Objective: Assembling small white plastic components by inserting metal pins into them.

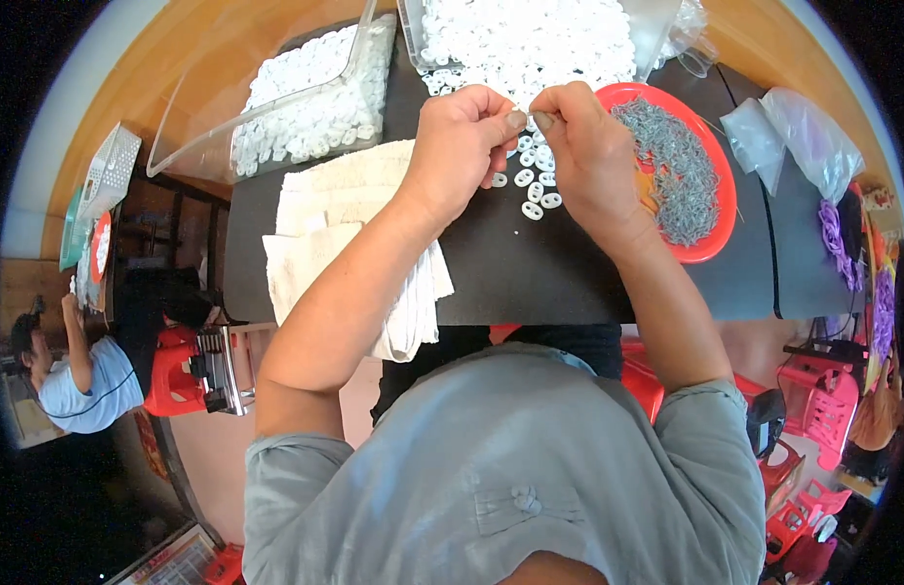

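Observation:
My left hand (452,146) and my right hand (590,161) meet over the dark table, thumbs and forefingers pinched with the tips almost touching. Whatever lies between the tips is too small and too covered to make out. Just below and between them lie several loose white oval plastic pieces (533,210), each with two holes. Behind the hands, a large heap of the same white pieces (530,49) spills from a clear container. Close by my right hand, a red round tray (722,219) holds a pile of thin grey pin-like parts (688,185).
A clear plastic bin (193,132) of white pieces lies at the back left. Folded cream cloths (345,185) rest near my left forearm. Clear plastic bags (812,141) lie on the right. Another person (86,380) sits at far left; pink and red stools (822,405) stand at right.

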Demonstrator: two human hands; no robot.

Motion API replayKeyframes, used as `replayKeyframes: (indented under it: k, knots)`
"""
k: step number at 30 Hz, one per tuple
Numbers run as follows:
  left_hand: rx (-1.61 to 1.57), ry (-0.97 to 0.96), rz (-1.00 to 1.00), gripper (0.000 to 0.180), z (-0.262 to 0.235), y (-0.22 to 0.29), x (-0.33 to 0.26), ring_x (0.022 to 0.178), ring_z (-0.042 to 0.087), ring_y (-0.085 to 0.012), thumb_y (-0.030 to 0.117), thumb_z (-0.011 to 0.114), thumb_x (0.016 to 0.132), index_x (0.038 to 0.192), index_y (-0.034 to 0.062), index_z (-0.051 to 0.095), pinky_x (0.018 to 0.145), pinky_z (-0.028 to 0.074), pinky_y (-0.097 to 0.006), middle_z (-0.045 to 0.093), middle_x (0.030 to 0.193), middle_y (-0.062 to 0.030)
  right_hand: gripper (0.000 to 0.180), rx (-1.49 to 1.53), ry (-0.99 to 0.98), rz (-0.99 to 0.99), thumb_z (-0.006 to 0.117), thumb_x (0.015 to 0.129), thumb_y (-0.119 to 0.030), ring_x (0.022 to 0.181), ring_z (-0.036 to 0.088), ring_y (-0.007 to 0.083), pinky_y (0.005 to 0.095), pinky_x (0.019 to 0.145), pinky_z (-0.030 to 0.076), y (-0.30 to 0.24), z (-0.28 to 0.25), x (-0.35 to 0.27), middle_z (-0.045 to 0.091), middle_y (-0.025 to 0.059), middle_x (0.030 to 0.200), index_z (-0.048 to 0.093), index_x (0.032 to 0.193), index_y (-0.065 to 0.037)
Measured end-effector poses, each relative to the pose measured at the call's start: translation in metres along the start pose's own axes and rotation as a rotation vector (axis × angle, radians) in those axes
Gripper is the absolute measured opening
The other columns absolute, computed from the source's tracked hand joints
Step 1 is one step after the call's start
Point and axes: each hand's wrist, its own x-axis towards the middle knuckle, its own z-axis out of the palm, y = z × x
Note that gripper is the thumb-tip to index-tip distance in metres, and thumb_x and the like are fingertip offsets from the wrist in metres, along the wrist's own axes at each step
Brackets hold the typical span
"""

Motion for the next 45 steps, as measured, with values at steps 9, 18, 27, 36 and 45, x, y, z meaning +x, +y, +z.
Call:
replayKeyframes:
  k: [9,18,27,36,45]
  knots:
    - [0.042,0.097,0.022,0.015,0.007,-0.011,0.000,0.046,0.045,-0.0063,0.010,0.062,0.090,0.077,0.0031,0.060,0.038,0.032,-0.020,0.055,0.062,0.0000,0.009,0.040,0.010,0.047,0.061,0.087,-0.001,0.064,0.059,0.0248,0.0326,0.057,0.045,-0.001,0.010,-0.006,0.059,0.0106,0.074,0.054,0.092,-0.003]
    - [-0.025,0.083,0.025,0.016,0.001,-0.006,0.004,0.050,0.048,-0.0076,0.007,0.062,0.086,0.072,0.0001,0.058,0.043,0.037,-0.023,0.055,0.061,-0.0016,0.007,0.120,0.033,0.060,0.059,0.088,0.001,0.066,0.058,0.0208,0.0301,0.059,0.045,-0.001,0.015,-0.004,0.058,0.0094,0.076,0.056,0.094,-0.002]
    - [-0.019,0.050,0.016,0.014,-0.002,-0.008,0.004,0.048,0.047,-0.0072,0.008,0.062,0.087,0.076,0.0016,0.058,0.040,0.035,-0.023,0.054,0.063,-0.0009,0.012,-0.009,0.035,-0.044,0.063,0.086,0.000,0.070,0.058,0.0232,0.0312,0.062,0.046,0.002,0.008,0.001,0.057,0.0099,0.083,0.058,0.096,-0.003]
    - [0.013,0.079,0.005,0.015,0.003,-0.008,0.002,0.045,0.046,-0.0077,0.010,0.061,0.090,0.077,0.0027,0.058,0.037,0.031,-0.022,0.053,0.061,-0.0007,0.015,-0.117,0.014,-0.074,0.062,0.084,0.003,0.068,0.058,0.0303,0.0365,0.058,0.045,0.001,0.008,-0.001,0.054,0.0114,0.082,0.054,0.095,-0.004]
    - [0.016,0.095,0.014,0.016,0.004,-0.014,0.004,0.045,0.046,-0.0082,0.009,0.061,0.090,0.076,0.0020,0.058,0.036,0.031,-0.023,0.053,0.062,-0.0018,0.013,-0.026,0.007,-0.069,0.058,0.084,0.005,0.066,0.057,0.0314,0.0380,0.057,0.044,0.002,0.015,-0.004,0.054,0.0124,0.080,0.054,0.093,-0.003]
